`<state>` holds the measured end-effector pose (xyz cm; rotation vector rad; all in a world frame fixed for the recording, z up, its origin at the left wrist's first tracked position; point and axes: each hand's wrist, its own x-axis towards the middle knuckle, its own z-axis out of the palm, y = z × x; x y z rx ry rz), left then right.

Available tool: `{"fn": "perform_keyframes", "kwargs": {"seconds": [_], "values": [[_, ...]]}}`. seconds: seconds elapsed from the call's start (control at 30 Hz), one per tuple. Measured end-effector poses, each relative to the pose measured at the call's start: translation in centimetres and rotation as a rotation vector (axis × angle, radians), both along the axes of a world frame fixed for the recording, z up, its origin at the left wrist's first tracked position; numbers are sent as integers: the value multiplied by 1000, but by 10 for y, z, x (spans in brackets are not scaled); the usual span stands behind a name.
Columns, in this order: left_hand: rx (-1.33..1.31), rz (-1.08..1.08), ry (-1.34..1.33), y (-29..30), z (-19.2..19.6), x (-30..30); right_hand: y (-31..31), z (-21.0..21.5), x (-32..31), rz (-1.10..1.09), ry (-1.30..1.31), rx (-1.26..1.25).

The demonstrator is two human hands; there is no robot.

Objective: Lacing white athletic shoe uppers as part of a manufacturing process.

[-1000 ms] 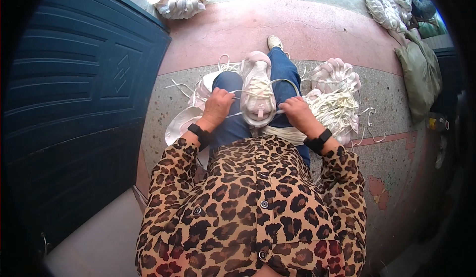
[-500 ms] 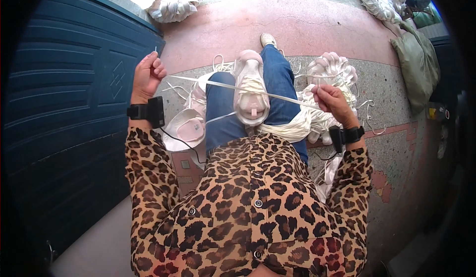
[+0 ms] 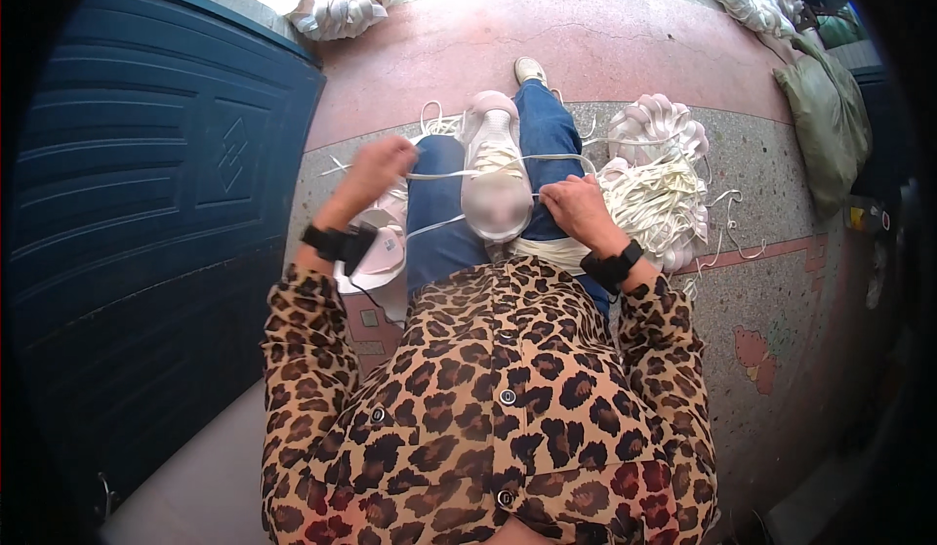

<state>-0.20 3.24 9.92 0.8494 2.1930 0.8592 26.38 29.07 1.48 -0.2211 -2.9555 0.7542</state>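
A pale pink and white sneaker (image 3: 491, 140) rests between my thighs, toe pointing away. Its flat white shoelace (image 3: 444, 175) runs out to both sides over my jeans. My left hand (image 3: 381, 169), a little blurred, is closed at the left stretch of lace. Close beside the shoe's right edge, my right hand (image 3: 578, 205) pinches the lace, which loops up around behind the fingers. A white patch blurs the shoe's heel end. By my left leg lies another pink and white shoe (image 3: 381, 252), partly covered by my forearm.
A heap of loose cream laces (image 3: 654, 199) lies right of my leg, with a cluster of pale shoes (image 3: 656, 127) beyond. A blue panelled door (image 3: 185, 155) stands at left. White bundles (image 3: 346, 3) sit at the far left; an olive sack (image 3: 825, 121) is at right.
Both hands have come inward from wide apart: the left toward the shoe, the right down beside it. The lace, taut before, now hangs slacker and loops on the right.
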Motion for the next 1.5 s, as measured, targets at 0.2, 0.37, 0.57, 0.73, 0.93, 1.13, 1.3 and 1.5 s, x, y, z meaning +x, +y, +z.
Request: {"fn": "perform_keyframes", "kwargs": {"seconds": [0.2, 0.37, 0.57, 0.73, 0.93, 1.13, 1.3, 1.5], "values": [[18, -195, 270, 13, -64, 70, -12, -11, -14, -66, -24, 46], [147, -185, 551, 14, -75, 83, -14, -18, -20, -12, -1, 126], [188, -110, 653, 18, -88, 87, -8, -17, -22, 105, 35, 145], [53, -123, 586, 19, -84, 87, -17, -9, -29, 144, 49, 275], [-35, -215, 603, 28, -82, 87, -22, -11, -33, 236, 93, 348], [-76, -373, 807, 44, -75, 93, -26, -9, -29, 37, 138, 305], [-128, -228, 714, 40, -70, 88, -32, 7, -23, -61, 138, 296], [-162, -165, 926, 39, -56, 117, -36, -3, -23, -89, 20, 282]]}}
